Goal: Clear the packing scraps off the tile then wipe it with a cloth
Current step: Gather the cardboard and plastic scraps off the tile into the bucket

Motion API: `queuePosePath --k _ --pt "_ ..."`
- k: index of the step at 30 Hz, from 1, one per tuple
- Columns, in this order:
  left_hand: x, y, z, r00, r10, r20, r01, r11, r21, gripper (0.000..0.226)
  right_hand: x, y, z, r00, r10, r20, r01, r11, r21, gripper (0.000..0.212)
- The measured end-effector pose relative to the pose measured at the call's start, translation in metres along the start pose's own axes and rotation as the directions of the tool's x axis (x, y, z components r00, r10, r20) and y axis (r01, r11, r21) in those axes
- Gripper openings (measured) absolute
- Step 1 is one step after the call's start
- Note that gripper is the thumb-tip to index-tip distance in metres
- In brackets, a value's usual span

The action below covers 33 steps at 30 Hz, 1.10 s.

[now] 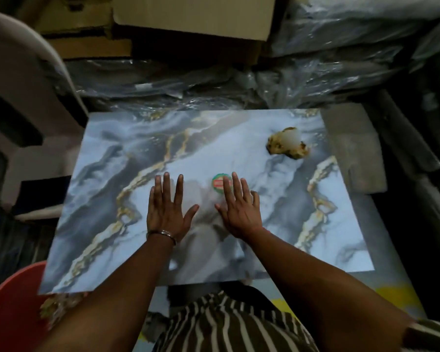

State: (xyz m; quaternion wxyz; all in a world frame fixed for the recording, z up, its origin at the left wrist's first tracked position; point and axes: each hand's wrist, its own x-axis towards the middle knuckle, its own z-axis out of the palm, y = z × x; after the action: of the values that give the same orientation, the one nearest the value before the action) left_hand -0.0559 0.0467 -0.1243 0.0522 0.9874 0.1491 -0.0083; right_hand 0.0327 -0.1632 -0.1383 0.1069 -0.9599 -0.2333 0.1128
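A large glossy tile (107,189) with blue-grey marbling and gold veins lies flat in front of me. My left hand (167,209) is spread flat over its middle, fingers straight, holding nothing. My right hand (240,208) is spread flat beside it, fingers straight, its fingertips partly covering a round green and red sticker (218,182) on the tile. A crumpled yellowish-white cloth (287,144) sits on the tile's far right part, well beyond my right hand.
Plastic-wrapped stacks (214,82) and cardboard boxes (193,16) crowd the far side. A grey slab (353,148) lies under the tile's right edge. A pale plastic chair (23,85) stands at left, an orange one (13,308) at lower left.
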Motion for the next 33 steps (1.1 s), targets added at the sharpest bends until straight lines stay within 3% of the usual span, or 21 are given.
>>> queuePosePath --k 8,11,13,15,17,19,21,24,27,33 --pt "0.066 0.1 0.018 0.996 0.084 0.004 -0.084 0.992 -0.095 0.094 0.026 0.102 -0.03 0.983 0.182 0.01 -0.183 0.982 0.055 0.083" --pt "0.091 0.118 0.024 0.996 0.082 0.033 -0.077 0.988 -0.131 0.104 0.038 0.126 -0.035 0.96 0.281 -0.018 -0.277 0.952 0.128 0.084" --pt "0.11 0.129 0.025 0.994 0.071 0.081 -0.057 0.984 -0.171 0.118 0.047 0.141 -0.039 0.915 0.392 -0.096 -0.364 0.905 0.22 0.092" --pt "0.135 0.138 0.023 0.985 0.072 0.156 -0.035 0.973 -0.229 0.132 0.059 0.159 -0.049 0.82 0.541 -0.184 -0.454 0.813 0.366 0.108" --pt "0.166 0.147 0.018 0.971 0.081 0.225 -0.015 0.959 -0.282 0.146 0.075 0.181 -0.065 0.757 0.618 -0.214 -0.458 0.734 0.502 0.124" --pt "0.199 0.16 0.014 0.951 0.118 0.286 -0.019 0.945 -0.326 0.156 0.097 0.208 -0.082 0.771 0.617 -0.155 -0.467 0.714 0.522 0.141" --pt "0.231 0.174 0.014 0.93 0.164 0.33 -0.045 0.94 -0.339 0.162 0.122 0.23 -0.094 0.816 0.578 -0.004 -0.505 0.715 0.483 0.154" --pt "0.272 0.193 0.02 0.904 0.233 0.358 -0.123 0.945 -0.304 0.166 0.154 0.247 -0.101 0.856 0.499 0.134 -0.505 0.755 0.418 0.161" --pt "0.299 0.215 0.02 0.851 0.319 0.416 -0.231 0.94 -0.25 0.172 0.176 0.245 -0.106 0.873 0.446 0.196 -0.487 0.813 0.32 0.159" --pt "0.323 0.247 0.015 0.747 0.458 0.481 -0.427 0.886 -0.181 0.17 0.199 0.222 -0.102 0.896 0.369 0.247 -0.425 0.874 0.235 0.136"
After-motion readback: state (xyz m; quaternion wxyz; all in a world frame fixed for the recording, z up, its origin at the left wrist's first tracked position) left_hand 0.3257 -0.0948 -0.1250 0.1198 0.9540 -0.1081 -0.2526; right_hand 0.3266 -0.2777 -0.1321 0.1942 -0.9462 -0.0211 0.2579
